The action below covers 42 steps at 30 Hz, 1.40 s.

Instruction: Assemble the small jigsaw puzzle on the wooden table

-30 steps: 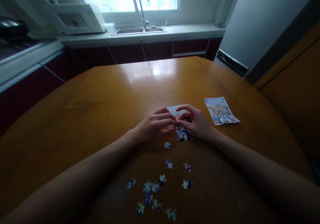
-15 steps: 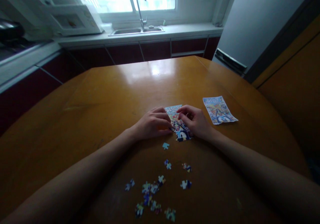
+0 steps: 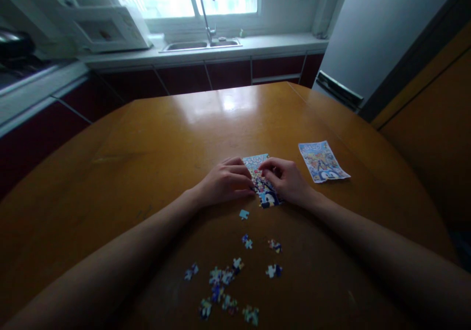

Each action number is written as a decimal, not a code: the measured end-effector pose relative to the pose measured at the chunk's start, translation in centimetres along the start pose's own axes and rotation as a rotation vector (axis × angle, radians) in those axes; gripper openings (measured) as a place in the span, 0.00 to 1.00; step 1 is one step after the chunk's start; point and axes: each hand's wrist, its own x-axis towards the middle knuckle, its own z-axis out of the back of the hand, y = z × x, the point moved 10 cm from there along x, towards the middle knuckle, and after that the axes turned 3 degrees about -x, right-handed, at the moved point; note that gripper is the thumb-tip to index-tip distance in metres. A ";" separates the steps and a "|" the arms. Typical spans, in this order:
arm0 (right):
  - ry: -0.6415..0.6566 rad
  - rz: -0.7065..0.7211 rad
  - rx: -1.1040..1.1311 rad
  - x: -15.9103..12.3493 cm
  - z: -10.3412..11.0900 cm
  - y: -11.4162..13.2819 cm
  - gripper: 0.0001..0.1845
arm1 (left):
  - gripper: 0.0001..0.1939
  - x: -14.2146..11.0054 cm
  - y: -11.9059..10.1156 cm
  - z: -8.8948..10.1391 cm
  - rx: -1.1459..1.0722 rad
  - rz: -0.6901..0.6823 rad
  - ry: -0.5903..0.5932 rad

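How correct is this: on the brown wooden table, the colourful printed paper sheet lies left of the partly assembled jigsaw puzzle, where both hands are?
Left is wrong: the head view shows the printed paper sheet on the table right of the jigsaw puzzle, where the left hand and right hand are.

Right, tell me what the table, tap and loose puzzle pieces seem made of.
Table: probably varnished wood, brown with a glossy bright reflection. Tap: likely polished metal, silvery. Loose puzzle pieces: perhaps printed cardboard, judging by flat, interlocking shapes; too small to be sure.
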 end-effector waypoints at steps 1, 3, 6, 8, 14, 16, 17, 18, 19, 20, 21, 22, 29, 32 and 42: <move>0.000 0.003 -0.004 0.0 0.0 0.1 0.07 | 0.06 0.0 0.0 0.0 -0.003 0.002 0.003; 0.001 0.002 -0.011 0.0 0.0 0.2 0.07 | 0.06 0.0 0.1 -0.1 -0.007 0.007 0.008; -0.001 0.005 -0.020 0.1 0.0 0.3 0.07 | 0.06 0.1 0.1 -0.1 -0.005 0.010 0.013; -0.002 0.013 -0.020 0.1 0.0 0.3 0.07 | 0.06 0.1 0.1 -0.1 -0.002 0.008 0.016; 0.002 0.026 -0.029 0.1 0.0 0.3 0.08 | 0.07 0.0 0.0 -0.2 0.002 0.001 0.017; 0.003 0.028 -0.029 0.1 -0.1 0.3 0.07 | 0.07 0.1 0.0 -0.2 0.002 0.000 0.018; 0.004 0.029 -0.028 0.1 -0.1 0.3 0.07 | 0.07 0.1 0.0 -0.2 0.003 0.001 0.019; 0.004 0.030 -0.029 0.1 -0.1 0.3 0.07 | 0.07 0.2 0.0 -0.2 0.004 0.001 0.019; 0.003 0.030 -0.030 0.1 -0.1 0.3 0.07 | 0.07 0.2 -0.1 -0.2 0.005 0.001 0.020; 0.002 0.031 -0.031 0.1 0.0 0.4 0.07 | 0.07 0.2 -0.1 -0.2 0.006 0.001 0.021; 0.002 0.032 -0.032 0.1 0.0 0.4 0.07 | 0.07 0.2 -0.1 -0.2 0.005 0.002 0.025; 0.002 0.033 -0.033 0.1 -0.1 0.4 0.07 | 0.07 0.2 -0.1 -0.2 0.004 0.003 0.030; -0.006 0.030 -0.035 0.1 0.0 0.4 0.07 | 0.07 0.2 0.0 -0.2 -0.015 0.024 0.041; -0.007 0.027 -0.035 0.1 0.0 0.4 0.07 | 0.08 0.2 0.3 -0.1 -0.038 0.036 0.012; -0.013 0.017 -0.030 0.1 0.1 0.3 0.08 | 0.14 -0.1 1.3 0.0 -0.056 0.116 -0.002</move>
